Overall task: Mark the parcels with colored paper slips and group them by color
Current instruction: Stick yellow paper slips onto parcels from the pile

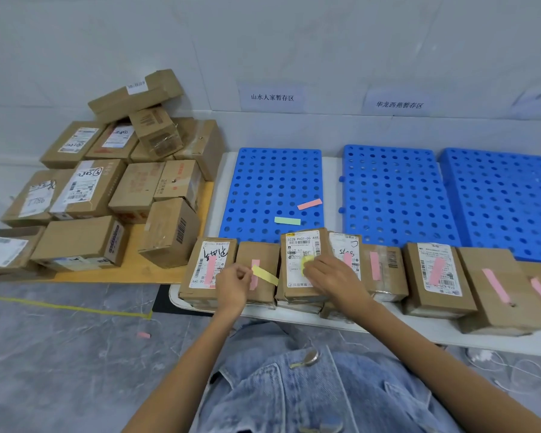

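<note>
While the left hand [233, 285] pinches a yellow slip [264, 275] at lower centre, the right hand [331, 276] presses a second yellow slip [306, 262] with its fingertips onto a labelled parcel [300, 245]. Pink-tagged parcels [416, 285] flank it in a row, and the unmarked boxes [85, 189] are piled at upper left.

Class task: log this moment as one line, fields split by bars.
left hand: pinches loose yellow slip | right hand: presses second yellow slip on labelled parcel | blue pallet: green slip, pink slip lying loose

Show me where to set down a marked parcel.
Middle blue pallet and right blue pallet are bare. Left blue pallet is bare behind its pink slip and green slip. Crowded: the row of parcels before them and the parcel pile at left.
</note>
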The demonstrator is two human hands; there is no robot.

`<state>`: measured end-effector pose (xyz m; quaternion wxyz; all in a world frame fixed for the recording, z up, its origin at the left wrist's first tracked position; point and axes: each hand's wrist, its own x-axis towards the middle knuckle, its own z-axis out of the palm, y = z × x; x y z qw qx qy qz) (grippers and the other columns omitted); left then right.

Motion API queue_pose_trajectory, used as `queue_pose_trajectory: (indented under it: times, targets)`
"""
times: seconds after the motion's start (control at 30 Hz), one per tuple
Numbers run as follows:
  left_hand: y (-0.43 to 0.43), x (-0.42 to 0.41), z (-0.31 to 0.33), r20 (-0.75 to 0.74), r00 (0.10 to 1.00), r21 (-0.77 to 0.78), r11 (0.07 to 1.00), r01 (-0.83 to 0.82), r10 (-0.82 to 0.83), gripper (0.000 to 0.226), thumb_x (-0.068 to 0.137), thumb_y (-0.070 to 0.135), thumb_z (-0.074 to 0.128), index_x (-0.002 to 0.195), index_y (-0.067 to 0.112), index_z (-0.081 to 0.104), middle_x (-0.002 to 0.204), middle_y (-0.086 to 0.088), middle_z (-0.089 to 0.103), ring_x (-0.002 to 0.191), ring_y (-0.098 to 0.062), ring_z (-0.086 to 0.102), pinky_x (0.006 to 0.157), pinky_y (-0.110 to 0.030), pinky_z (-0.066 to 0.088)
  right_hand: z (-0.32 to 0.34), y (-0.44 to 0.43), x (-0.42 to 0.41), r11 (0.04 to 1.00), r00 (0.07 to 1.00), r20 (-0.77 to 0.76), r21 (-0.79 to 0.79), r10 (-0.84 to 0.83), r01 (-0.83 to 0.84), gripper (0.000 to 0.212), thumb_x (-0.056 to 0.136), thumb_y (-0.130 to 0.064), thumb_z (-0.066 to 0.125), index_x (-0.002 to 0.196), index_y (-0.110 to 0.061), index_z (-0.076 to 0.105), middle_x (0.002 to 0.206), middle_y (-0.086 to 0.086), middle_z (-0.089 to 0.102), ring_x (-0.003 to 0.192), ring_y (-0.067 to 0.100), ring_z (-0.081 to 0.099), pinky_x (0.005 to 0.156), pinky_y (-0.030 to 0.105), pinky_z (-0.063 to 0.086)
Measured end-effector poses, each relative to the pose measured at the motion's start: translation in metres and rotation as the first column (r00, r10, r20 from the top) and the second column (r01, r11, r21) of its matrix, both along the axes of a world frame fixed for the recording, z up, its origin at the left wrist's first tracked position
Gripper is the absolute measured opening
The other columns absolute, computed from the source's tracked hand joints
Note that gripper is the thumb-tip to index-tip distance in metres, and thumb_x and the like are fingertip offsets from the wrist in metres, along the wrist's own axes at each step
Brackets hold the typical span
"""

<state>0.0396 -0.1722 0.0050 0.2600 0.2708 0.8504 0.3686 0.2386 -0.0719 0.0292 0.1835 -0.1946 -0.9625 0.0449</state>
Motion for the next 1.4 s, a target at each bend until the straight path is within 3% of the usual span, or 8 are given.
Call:
queue_pose_trajectory:
  times: [0.17,0.27,0.47,0.53,0.63,0.87,1.07,1.4]
  targets:
    - [-0.003,-0.015,-0.005,-0.345,0.898,-0.268,0.946,0.184,-0.273,0.010,0.091,0.022,0.061,0.097,0.019,0.069,0.088,0.002,0.068,0.083,-0.018,0.062,0.065,-0.030,0.045,-0.007,0.001,0.005,0.991,1.000,-0.011,-0.134,-0.017,0.015,0.014,0.084,-0.018,0.068,0.095,-0.010,0.068,0.102,0.004,0.067,0.095,0.021,0.061,0.085,0.029,0.046]
    - [0.002,-0.012,-0.002,-0.413,0.880,-0.166,0.969,0.180,-0.234,0.016,0.094,0.026,0.056,0.102,0.016,0.067,0.097,0.000,0.065,0.089,-0.018,0.058,0.067,-0.031,0.047,-0.006,-0.001,0.004,0.975,0.997,0.056,-0.213,-0.053,0.063,0.034,0.091,-0.037,0.054,0.112,-0.014,0.065,0.120,0.001,0.064,0.109,0.018,0.057,0.094,0.033,0.045]
    - [0.022,0.027,0.009,-0.075,0.915,0.033,0.916,0.400,-0.397,0.037,0.095,0.039,0.053,0.124,0.016,0.057,0.111,0.005,0.064,0.096,-0.009,0.060,0.081,-0.021,0.045,-0.002,0.003,-0.009,0.968,0.966,0.242,-0.206,-0.094,0.145,0.054,0.092,-0.043,0.033,0.129,-0.012,0.057,0.134,-0.001,0.056,0.114,0.019,0.044,0.097,0.040,0.048]
    - [0.025,0.037,0.010,0.067,0.910,0.069,0.912,0.404,-0.409,0.036,0.096,0.037,0.052,0.127,0.018,0.054,0.112,0.006,0.063,0.096,-0.006,0.058,0.078,-0.012,0.044,-0.006,0.008,-0.008,0.949,0.951,0.298,-0.268,-0.083,0.166,0.064,0.091,-0.050,0.022,0.145,-0.018,0.038,0.152,-0.008,0.032,0.140,0.021,0.018,0.117,0.049,0.017]
    - [0.027,0.041,0.013,0.222,0.898,0.130,0.924,0.359,-0.380,0.033,0.099,0.030,0.048,0.131,0.019,0.050,0.111,0.012,0.058,0.093,0.004,0.053,0.070,0.001,0.038,-0.008,0.015,-0.008,0.933,0.919,0.390,-0.305,-0.061,0.191,0.074,0.084,-0.060,0.002,0.151,-0.029,0.005,0.155,-0.020,-0.005,0.144,0.017,-0.022,0.110,0.048,-0.022]
    - [0.037,0.038,0.021,0.324,0.901,0.212,0.950,0.229,-0.290,0.026,0.099,0.018,0.049,0.122,0.012,0.059,0.108,0.002,0.067,0.091,0.001,0.060,0.078,-0.008,0.046,-0.010,0.033,-0.015,0.927,0.899,0.437,-0.340,0.009,0.156,0.083,0.079,-0.071,-0.013,0.148,-0.025,-0.013,0.156,-0.010,-0.021,0.140,0.019,-0.033,0.117,0.053,-0.006]
    - [0.056,-0.007,0.071,0.373,0.911,0.422,0.907,0.002,-0.175,0.027,0.098,0.016,0.051,0.122,0.017,0.062,0.111,0.006,0.068,0.099,-0.005,0.064,0.084,-0.017,0.049,0.052,0.063,-0.069,0.963,0.994,0.018,-0.251,0.108,-0.100,0.058,0.100,-0.052,0.015,0.146,-0.020,0.034,0.157,-0.001,0.019,0.147,0.020,-0.008,0.118,0.051,0.001]
    - [0.043,-0.155,0.116,0.407,0.912,0.452,0.854,-0.256,0.058,0.021,0.099,0.013,0.048,0.096,0.010,0.069,0.088,-0.010,0.071,0.077,-0.022,0.064,0.073,-0.038,0.049,0.114,0.071,-0.235,0.885,0.892,-0.228,-0.172,0.391,-0.433,0.036,0.097,-0.041,0.047,0.103,-0.020,0.075,0.144,0.002,0.046,0.144,0.025,0.022,0.110,0.060,0.027]
